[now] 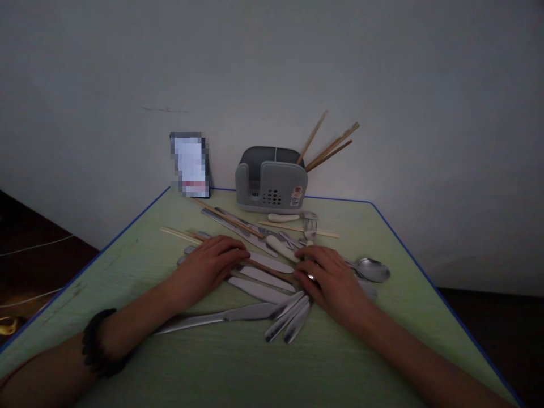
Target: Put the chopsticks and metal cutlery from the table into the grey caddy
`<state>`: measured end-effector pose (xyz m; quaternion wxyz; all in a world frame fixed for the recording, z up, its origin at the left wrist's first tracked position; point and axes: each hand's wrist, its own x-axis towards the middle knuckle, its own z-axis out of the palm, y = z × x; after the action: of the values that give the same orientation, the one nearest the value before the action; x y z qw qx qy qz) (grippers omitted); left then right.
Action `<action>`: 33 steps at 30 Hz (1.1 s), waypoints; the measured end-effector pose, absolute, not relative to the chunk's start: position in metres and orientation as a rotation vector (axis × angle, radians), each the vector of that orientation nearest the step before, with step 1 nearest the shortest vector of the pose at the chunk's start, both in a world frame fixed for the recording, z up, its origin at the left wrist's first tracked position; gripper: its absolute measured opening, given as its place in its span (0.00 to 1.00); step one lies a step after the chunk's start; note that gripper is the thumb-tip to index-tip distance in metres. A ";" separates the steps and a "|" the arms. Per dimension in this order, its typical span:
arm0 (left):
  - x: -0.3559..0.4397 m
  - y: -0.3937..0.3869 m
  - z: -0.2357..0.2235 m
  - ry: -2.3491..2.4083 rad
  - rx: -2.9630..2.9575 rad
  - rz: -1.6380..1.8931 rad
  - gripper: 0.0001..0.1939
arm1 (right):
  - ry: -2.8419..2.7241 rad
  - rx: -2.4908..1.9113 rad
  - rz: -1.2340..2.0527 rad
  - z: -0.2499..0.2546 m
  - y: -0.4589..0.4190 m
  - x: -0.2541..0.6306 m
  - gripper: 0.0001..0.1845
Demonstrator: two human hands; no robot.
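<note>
My left hand (pixel 212 263) lies low over the left part of a cutlery pile, fingers together and closed on a brown wooden chopstick (pixel 270 267). That chopstick slants across several table knives (pixel 255 289) towards my right hand (pixel 334 277). My right hand rests on the right part of the pile, fingers curled; what is under them is mostly hidden. Near its fingertips is a white-handled utensil (pixel 280 248). Metal handles (pixel 285 323) fan out below it, and a spoon (pixel 373 270) lies to its right. Just behind it is a fork (pixel 310 228).
A grey cutlery holder (pixel 280 187) stands at the back against the wall, with several chopsticks (pixel 334 148) leaning out to its right. A phone (pixel 191 164) leans on the wall at the back left. The green table (pixel 263 368) has a blue edge.
</note>
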<state>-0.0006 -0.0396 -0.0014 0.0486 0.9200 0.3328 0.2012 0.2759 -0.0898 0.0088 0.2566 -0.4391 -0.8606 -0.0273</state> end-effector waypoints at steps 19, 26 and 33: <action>-0.002 -0.035 0.005 1.128 2.797 0.868 0.13 | -1.959 -1.109 -0.129 0.018 -0.087 0.284 0.05; -0.010 -0.026 0.008 1.170 2.658 0.832 0.16 | -1.546 -1.235 -0.066 0.014 -0.080 0.288 0.08; -0.010 -0.030 0.009 1.026 2.623 1.060 0.14 | -1.952 -1.205 -0.366 0.015 -0.080 0.292 0.13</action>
<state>-0.0100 -0.0299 0.0092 0.0659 0.8697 0.3403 0.3515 0.2922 -0.0803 0.0146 0.3979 -0.4757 -0.7710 -0.1444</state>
